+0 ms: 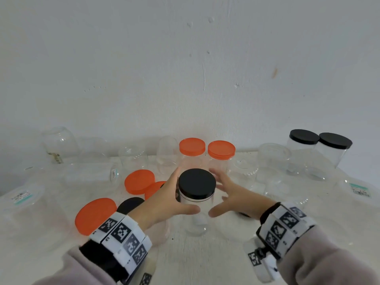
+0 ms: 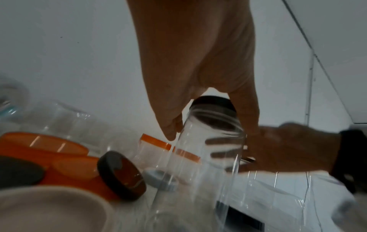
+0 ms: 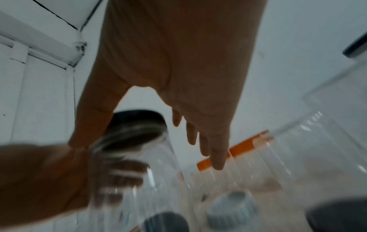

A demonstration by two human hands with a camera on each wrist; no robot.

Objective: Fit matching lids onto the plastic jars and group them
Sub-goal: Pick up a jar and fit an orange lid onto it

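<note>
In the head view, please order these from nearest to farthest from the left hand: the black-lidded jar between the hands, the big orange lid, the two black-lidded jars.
1. Black-lidded jar, beside the left hand.
2. Big orange lid, front left.
3. Two black-lidded jars, far right.

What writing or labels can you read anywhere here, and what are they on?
No text is legible.
Teal-and-white sticker on the lying jar at right: too blurred to read.
Teal-and-white sticker on the jar at left: too blurred.
Small sticker on the lying jar's end: too small.
Yellowish label on the far-left jar: unreadable.
Wristbands: black-and-white square codes, no readable words.
</note>
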